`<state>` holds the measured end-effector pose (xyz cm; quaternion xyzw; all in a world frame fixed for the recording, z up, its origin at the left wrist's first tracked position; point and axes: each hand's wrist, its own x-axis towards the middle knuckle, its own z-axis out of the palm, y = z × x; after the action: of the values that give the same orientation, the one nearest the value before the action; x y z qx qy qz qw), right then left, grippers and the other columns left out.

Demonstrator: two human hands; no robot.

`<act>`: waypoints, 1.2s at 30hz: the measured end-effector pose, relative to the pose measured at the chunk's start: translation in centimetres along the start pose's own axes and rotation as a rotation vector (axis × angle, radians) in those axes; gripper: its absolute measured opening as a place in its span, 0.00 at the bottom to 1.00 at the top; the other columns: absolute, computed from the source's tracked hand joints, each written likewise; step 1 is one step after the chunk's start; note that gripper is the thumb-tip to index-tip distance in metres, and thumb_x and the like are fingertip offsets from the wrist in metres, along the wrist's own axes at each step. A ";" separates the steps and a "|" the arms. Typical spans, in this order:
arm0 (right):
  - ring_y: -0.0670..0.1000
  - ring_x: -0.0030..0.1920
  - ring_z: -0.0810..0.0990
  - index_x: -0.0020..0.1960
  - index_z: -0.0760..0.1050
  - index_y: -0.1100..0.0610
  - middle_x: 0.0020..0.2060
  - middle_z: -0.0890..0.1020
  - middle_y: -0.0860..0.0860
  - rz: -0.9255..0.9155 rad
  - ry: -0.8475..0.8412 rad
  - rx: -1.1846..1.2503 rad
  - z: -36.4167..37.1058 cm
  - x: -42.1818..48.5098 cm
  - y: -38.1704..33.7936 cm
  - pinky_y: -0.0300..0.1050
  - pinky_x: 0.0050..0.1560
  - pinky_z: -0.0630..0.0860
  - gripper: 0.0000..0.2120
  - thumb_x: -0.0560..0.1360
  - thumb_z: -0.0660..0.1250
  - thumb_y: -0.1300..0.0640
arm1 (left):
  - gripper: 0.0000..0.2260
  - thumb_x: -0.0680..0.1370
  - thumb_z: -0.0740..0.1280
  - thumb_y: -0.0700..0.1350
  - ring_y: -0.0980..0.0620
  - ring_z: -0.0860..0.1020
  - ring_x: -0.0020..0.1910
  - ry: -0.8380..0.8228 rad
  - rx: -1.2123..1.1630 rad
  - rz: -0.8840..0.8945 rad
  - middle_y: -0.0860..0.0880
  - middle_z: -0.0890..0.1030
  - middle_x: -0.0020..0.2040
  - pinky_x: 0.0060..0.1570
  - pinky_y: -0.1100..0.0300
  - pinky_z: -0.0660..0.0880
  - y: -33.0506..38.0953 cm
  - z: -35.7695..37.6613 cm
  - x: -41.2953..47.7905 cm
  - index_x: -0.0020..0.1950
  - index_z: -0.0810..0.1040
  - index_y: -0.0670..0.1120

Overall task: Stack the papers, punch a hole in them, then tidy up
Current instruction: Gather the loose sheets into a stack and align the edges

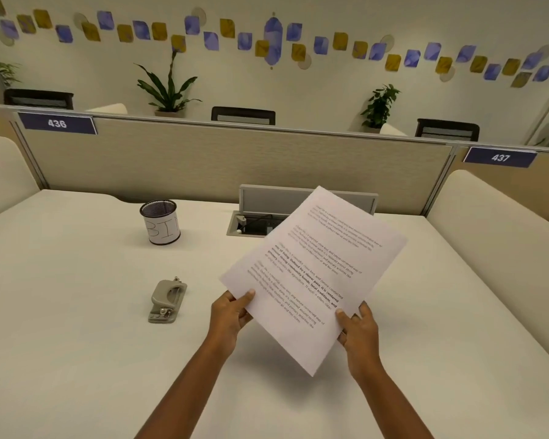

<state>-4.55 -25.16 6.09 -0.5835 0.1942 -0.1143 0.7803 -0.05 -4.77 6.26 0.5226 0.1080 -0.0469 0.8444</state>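
Left hand (232, 315) and right hand (357, 326) each pinch a near edge of the papers (311, 274), held tilted above the desk (76, 343). Hole punch (167, 301) lies left of them; mesh cup (160, 221) behind it

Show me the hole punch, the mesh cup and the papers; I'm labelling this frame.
hole punch (167, 300): head view, grey handle.
mesh cup (161, 224): head view, white label.
papers (314, 274): head view, printed top sheet.

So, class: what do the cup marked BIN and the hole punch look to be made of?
Cup: dark wire mesh, likely metal, since the rim shows a fine grid; a white paper label wraps it.
Hole punch: matte grey body, painted metal or plastic, unclear which; shiny hardware at its ends looks like bare metal.
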 end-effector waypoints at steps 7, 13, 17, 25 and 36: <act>0.48 0.43 0.81 0.57 0.71 0.50 0.45 0.82 0.50 -0.102 -0.066 -0.196 -2.1 0.7 -0.7 0.46 0.45 0.78 0.16 0.76 0.60 0.68 | 0.09 0.76 0.64 0.39 0.51 0.80 0.40 -0.006 0.256 0.009 0.47 0.81 0.45 0.34 0.65 0.78 1.7 -3.4 1.2 0.55 0.77 0.44; 0.47 0.45 0.82 0.48 0.74 0.45 0.45 0.82 0.50 -0.198 -0.139 -0.244 -1.0 0.7 -1.1 0.31 0.36 0.79 0.17 0.75 0.61 0.68 | 0.08 0.77 0.63 0.38 0.60 0.81 0.34 -0.064 0.485 0.167 0.54 0.84 0.38 0.31 0.70 0.78 2.5 -1.8 1.7 0.53 0.80 0.43; 0.38 0.40 0.82 0.50 0.74 0.48 0.45 0.81 0.47 -0.287 -0.125 -0.230 -0.2 1.1 -2.0 0.27 0.35 0.76 0.15 0.75 0.61 0.68 | 0.10 0.76 0.63 0.35 0.63 0.82 0.33 -0.070 0.377 0.282 0.60 0.84 0.33 0.32 0.72 0.77 3.7 -1.0 2.0 0.48 0.79 0.48; 0.40 0.45 0.80 0.47 0.74 0.45 0.45 0.81 0.46 -0.307 -0.139 -0.263 0.0 0.9 -1.8 0.25 0.35 0.76 0.17 0.76 0.61 0.67 | 0.11 0.75 0.64 0.34 0.62 0.82 0.35 -0.099 0.361 0.309 0.60 0.85 0.33 0.36 0.71 0.78 3.0 -1.2 1.9 0.47 0.80 0.49; 0.48 0.48 0.80 0.49 0.73 0.46 0.46 0.81 0.47 -0.209 -0.178 -0.355 -0.5 1.1 -1.2 0.39 0.46 0.77 0.12 0.78 0.58 0.62 | 0.10 0.76 0.63 0.35 0.63 0.82 0.35 -0.089 0.390 0.275 0.53 0.85 0.39 0.35 0.72 0.78 2.4 -1.7 1.9 0.54 0.78 0.43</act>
<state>-3.74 -26.37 6.95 -0.7365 0.0799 -0.1067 0.6632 2.03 -2.06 7.20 0.6832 -0.0127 0.0258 0.7297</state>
